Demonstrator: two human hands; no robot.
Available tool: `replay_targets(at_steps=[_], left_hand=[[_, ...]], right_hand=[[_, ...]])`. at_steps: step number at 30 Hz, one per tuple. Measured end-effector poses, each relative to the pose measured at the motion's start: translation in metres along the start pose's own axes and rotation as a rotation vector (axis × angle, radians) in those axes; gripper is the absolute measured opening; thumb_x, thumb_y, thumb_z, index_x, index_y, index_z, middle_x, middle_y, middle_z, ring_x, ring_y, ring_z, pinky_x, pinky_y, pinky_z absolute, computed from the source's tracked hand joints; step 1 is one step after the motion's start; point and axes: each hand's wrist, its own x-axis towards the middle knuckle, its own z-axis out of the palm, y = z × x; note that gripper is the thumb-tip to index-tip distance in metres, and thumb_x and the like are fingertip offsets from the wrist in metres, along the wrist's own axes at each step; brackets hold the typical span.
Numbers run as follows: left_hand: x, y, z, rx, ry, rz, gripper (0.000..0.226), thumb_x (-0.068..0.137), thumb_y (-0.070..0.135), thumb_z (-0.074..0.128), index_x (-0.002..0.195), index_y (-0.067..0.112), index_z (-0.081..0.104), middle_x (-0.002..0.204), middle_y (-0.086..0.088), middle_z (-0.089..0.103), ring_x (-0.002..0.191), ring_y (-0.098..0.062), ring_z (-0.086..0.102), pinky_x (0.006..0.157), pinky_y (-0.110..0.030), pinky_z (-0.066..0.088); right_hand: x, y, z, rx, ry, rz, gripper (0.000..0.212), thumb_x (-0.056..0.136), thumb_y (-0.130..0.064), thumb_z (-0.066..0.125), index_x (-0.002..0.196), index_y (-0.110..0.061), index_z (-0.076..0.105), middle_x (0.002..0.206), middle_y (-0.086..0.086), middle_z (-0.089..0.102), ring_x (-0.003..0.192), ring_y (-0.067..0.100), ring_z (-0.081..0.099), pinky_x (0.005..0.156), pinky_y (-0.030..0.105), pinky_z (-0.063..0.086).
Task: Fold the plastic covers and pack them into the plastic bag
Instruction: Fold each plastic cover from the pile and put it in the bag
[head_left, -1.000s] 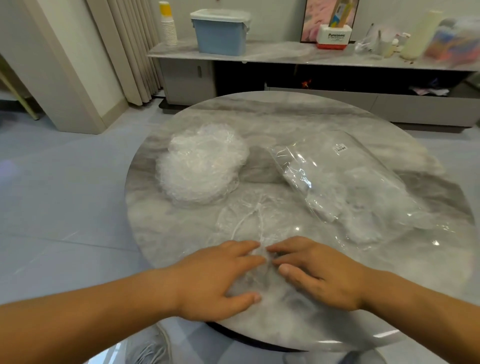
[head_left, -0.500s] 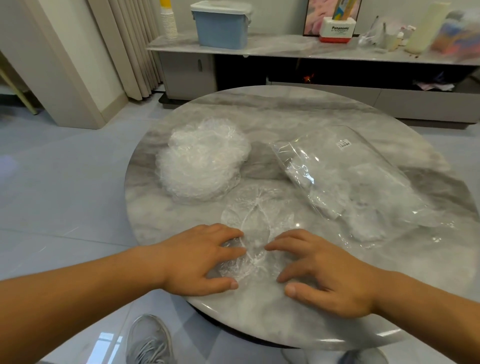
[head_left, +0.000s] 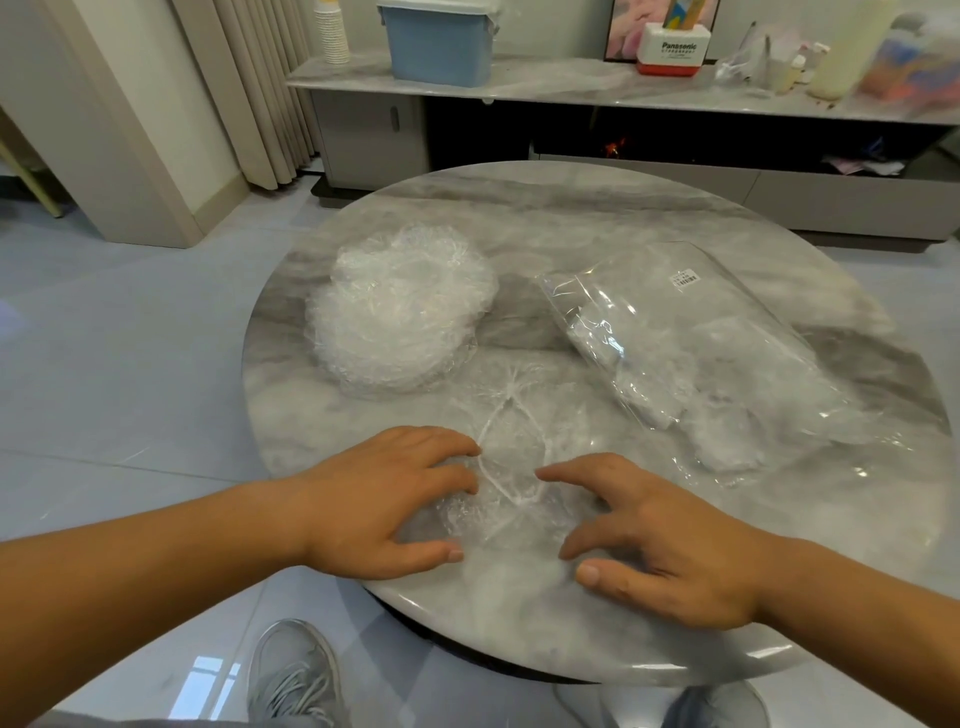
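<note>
At the near edge of the round grey marble table (head_left: 571, 208), the left hand (head_left: 395, 499) and right hand (head_left: 665, 540) press spread, uncurled fingers onto opposite sides of a clear crinkled plastic cover (head_left: 511, 467), likely flattening it for folding, with the transparent plastic bag (head_left: 701, 353) lying toward the right edge.

Both bare forearms (head_left: 156, 571) come in from the bottom corners, left hand (head_left: 395, 499) and right hand (head_left: 660, 535) palm-down, fingers loosely spread, fingertips facing each other across a small gap.

1 seemingly bare gap separates pile (head_left: 400, 312) and bag (head_left: 701, 353).
</note>
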Motion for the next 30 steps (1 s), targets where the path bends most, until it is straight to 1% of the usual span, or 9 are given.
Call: replay_targets(at_steps=[4, 9, 14, 17, 20, 24, 25, 28, 30], left_hand=[[0.001, 0.0, 0.001, -0.041, 0.015, 0.064, 0.038, 0.094, 0.062, 0.054, 0.112, 0.03, 0.065, 0.155, 0.005, 0.038, 0.146, -0.011, 0.029, 0.117, -0.033, 0.031], [0.004, 0.004, 0.004, -0.067, -0.06, 0.104, 0.038, 0.096, 0.059, 0.051, 0.111, 0.032, 0.073, 0.155, 0.004, 0.04, 0.144, -0.011, 0.032, 0.118, -0.037, 0.029], [0.004, 0.01, 0.001, -0.281, -0.079, -0.016, 0.037, 0.095, 0.063, 0.05, 0.121, 0.043, 0.069, 0.155, 0.014, 0.04, 0.144, 0.01, 0.026, 0.126, -0.035, -0.001], [0.007, 0.014, -0.005, -0.645, -0.096, -0.178, 0.028, 0.093, 0.054, 0.061, 0.12, 0.048, 0.069, 0.151, 0.023, 0.043, 0.137, 0.017, 0.031, 0.121, -0.02, 0.021], [0.011, 0.014, -0.005, -0.663, -0.116, -0.226, 0.035, 0.092, 0.048, 0.065, 0.126, 0.044, 0.068, 0.139, 0.023, 0.054, 0.128, 0.014, 0.044, 0.108, -0.007, 0.032], [0.02, 0.013, 0.005, -0.701, 0.064, -0.384, 0.027, 0.089, 0.042, 0.072, 0.115, 0.037, 0.073, 0.11, 0.021, 0.071, 0.107, 0.004, 0.063, 0.098, -0.018, 0.049], [0.024, 0.013, 0.008, -0.723, 0.111, -0.426, 0.021, 0.088, 0.041, 0.074, 0.108, 0.034, 0.075, 0.102, 0.017, 0.074, 0.1, 0.0, 0.067, 0.094, -0.023, 0.053], [0.04, 0.015, 0.01, -0.784, 0.211, -0.552, 0.011, 0.087, 0.036, 0.077, 0.087, 0.025, 0.075, 0.081, 0.008, 0.074, 0.075, -0.006, 0.071, 0.078, -0.027, 0.059], [0.048, 0.012, 0.01, -0.748, 0.259, -0.614, 0.016, 0.087, 0.034, 0.078, 0.081, 0.02, 0.072, 0.073, 0.007, 0.072, 0.066, -0.006, 0.07, 0.069, -0.024, 0.058]], right_hand=[[0.002, 0.0, 0.004, -0.057, -0.066, -0.023, 0.051, 0.102, -0.064, 0.032, 0.108, -0.036, 0.075, 0.154, -0.017, 0.041, 0.146, 0.003, 0.024, 0.113, 0.039, 0.032], [0.005, 0.002, 0.01, -0.139, -0.087, 0.006, 0.062, 0.102, -0.064, 0.017, 0.134, -0.035, 0.062, 0.149, -0.021, 0.046, 0.141, -0.001, 0.03, 0.11, 0.038, 0.033], [0.01, 0.001, 0.004, 0.207, 0.049, 0.132, 0.056, 0.102, -0.055, 0.029, 0.135, -0.027, 0.064, 0.136, -0.021, 0.061, 0.128, -0.008, 0.048, 0.109, 0.013, 0.032], [0.013, 0.001, -0.003, 0.436, 0.084, 0.29, 0.052, 0.098, -0.055, 0.033, 0.128, -0.031, 0.069, 0.128, -0.024, 0.064, 0.123, -0.009, 0.053, 0.106, 0.013, 0.036], [0.02, 0.002, -0.005, 0.581, 0.137, 0.36, 0.058, 0.098, -0.065, 0.036, 0.126, -0.028, 0.071, 0.127, -0.021, 0.067, 0.121, -0.008, 0.056, 0.11, 0.02, 0.04], [0.031, 0.007, -0.003, 0.649, 0.184, 0.465, 0.074, 0.091, -0.071, 0.052, 0.114, -0.003, 0.07, 0.123, 0.014, 0.067, 0.117, 0.029, 0.061, 0.104, 0.046, 0.047], [0.035, 0.007, -0.002, 0.631, 0.187, 0.482, 0.065, 0.092, -0.065, 0.055, 0.112, -0.005, 0.071, 0.119, 0.015, 0.068, 0.111, 0.032, 0.063, 0.101, 0.049, 0.049], [0.045, 0.007, 0.0, 0.548, 0.211, 0.505, 0.023, 0.1, -0.042, 0.058, 0.109, -0.028, 0.074, 0.088, -0.011, 0.072, 0.074, 0.003, 0.063, 0.077, 0.028, 0.051], [0.051, 0.008, 0.001, 0.379, 0.214, 0.502, 0.022, 0.099, -0.038, 0.061, 0.117, -0.03, 0.07, 0.101, -0.017, 0.064, 0.082, -0.002, 0.06, 0.079, 0.013, 0.043]])
